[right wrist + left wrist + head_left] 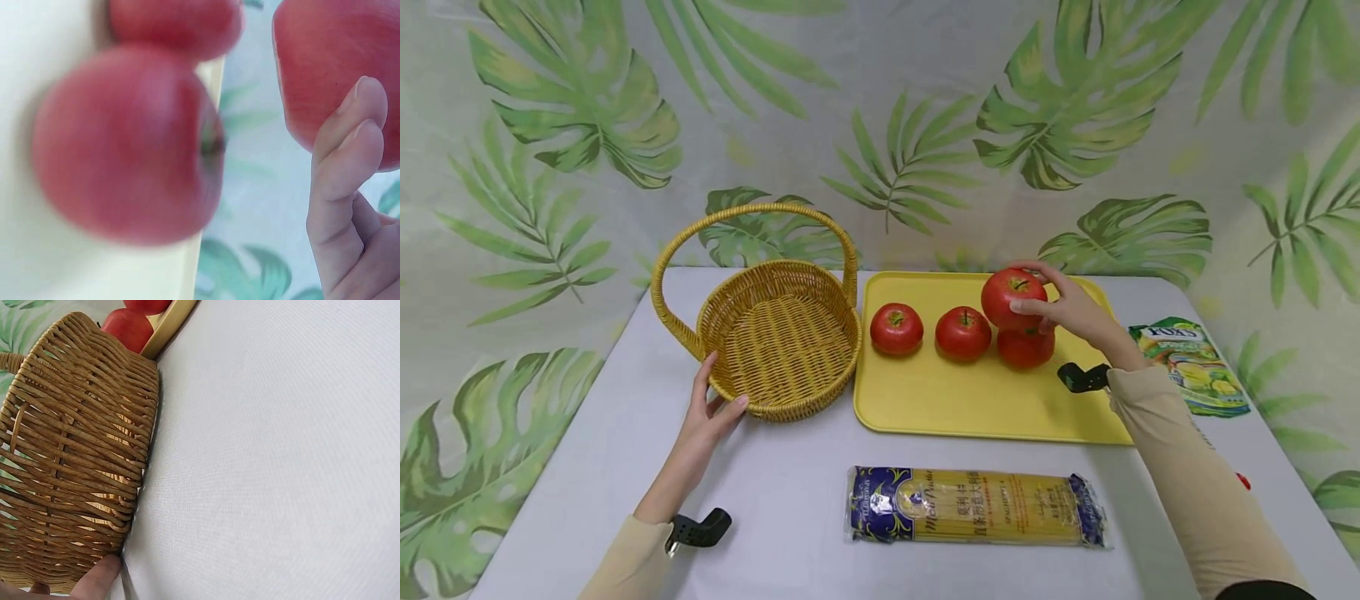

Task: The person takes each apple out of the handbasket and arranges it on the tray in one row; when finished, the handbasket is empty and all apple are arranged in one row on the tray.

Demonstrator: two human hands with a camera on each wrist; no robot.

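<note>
My right hand (1078,312) grips a red apple (1011,293), thumb on the near side and fingers behind it. In the head view this apple overlaps another apple (1026,348) lower down. Two more apples, one in the middle (963,334) and one at the left (897,328), sit in the yellow tray (992,417). The right wrist view has the held apple (350,69) against the fingertips. My left hand (706,425) touches the near left side of a wicker basket (778,342), fingers spread along its outer wall. Nothing lies in the basket, whose tall handle is upright.
A long packet of spaghetti (977,507) lies in front of the tray. To the tray's right is a green FOX'S pouch (1198,367), partly behind the right arm. A leaf-patterned cloth (917,167) hangs behind the white table (775,508).
</note>
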